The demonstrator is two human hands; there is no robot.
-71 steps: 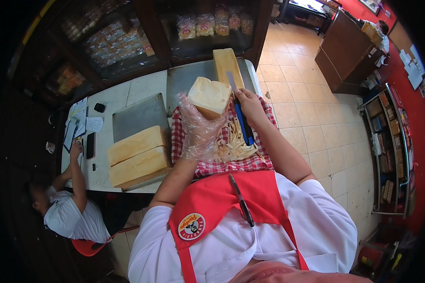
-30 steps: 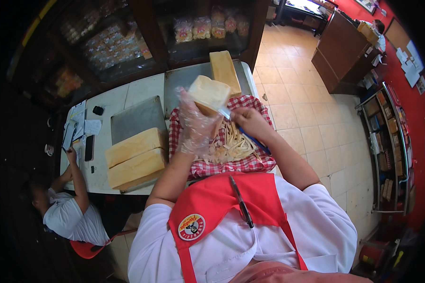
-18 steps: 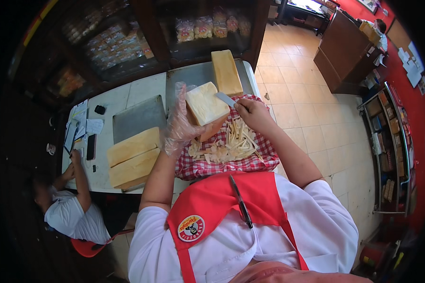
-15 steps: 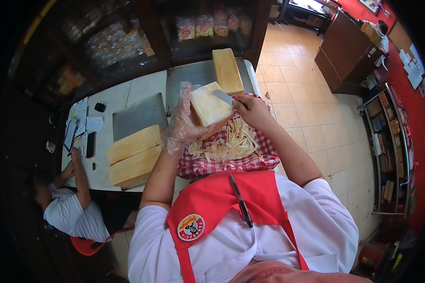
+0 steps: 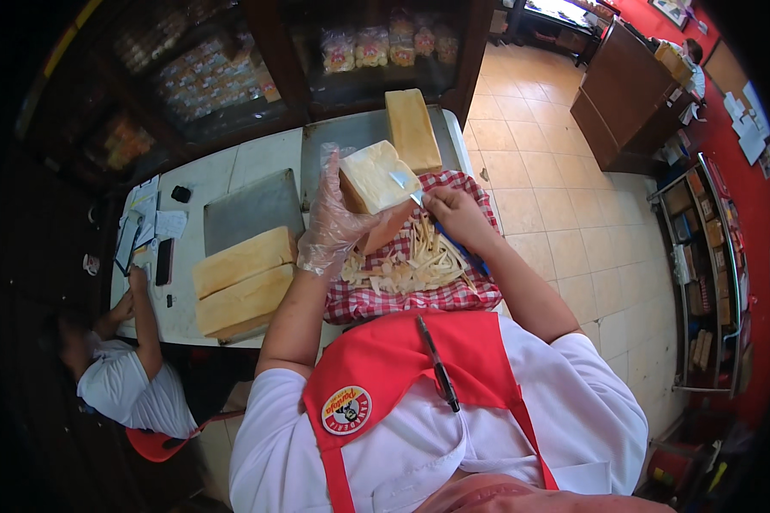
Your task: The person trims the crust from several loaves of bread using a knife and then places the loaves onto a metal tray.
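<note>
My left hand (image 5: 332, 229), in a clear plastic glove, grips a tall loaf of bread (image 5: 371, 173) by its side, with the pale top face tilted up toward me. My right hand (image 5: 457, 214), bare, is closed on a knife (image 5: 472, 256) with a blue handle; its silver blade lies against the loaf's upper right part. Beneath both hands a red and white checked cloth (image 5: 361, 303) holds a heap of thin crust trimmings (image 5: 419, 268). Behind them another long loaf (image 5: 412, 128) stands on a metal tray (image 5: 327, 130).
Two loaves (image 5: 239, 295) sit on a tray left of the cloth. An empty tray (image 5: 250, 205), papers (image 5: 169, 224) and a phone (image 5: 164, 261) share the table (image 5: 222, 171). A seated person in white (image 5: 137, 385) works at left. A glass cabinet (image 5: 291, 51) backs the table; a rack (image 5: 701, 274) stands right.
The loaf has shifted and turned in my gloved hand. The blade has moved from across the top toward its right edge, and my right wrist has dropped slightly.
</note>
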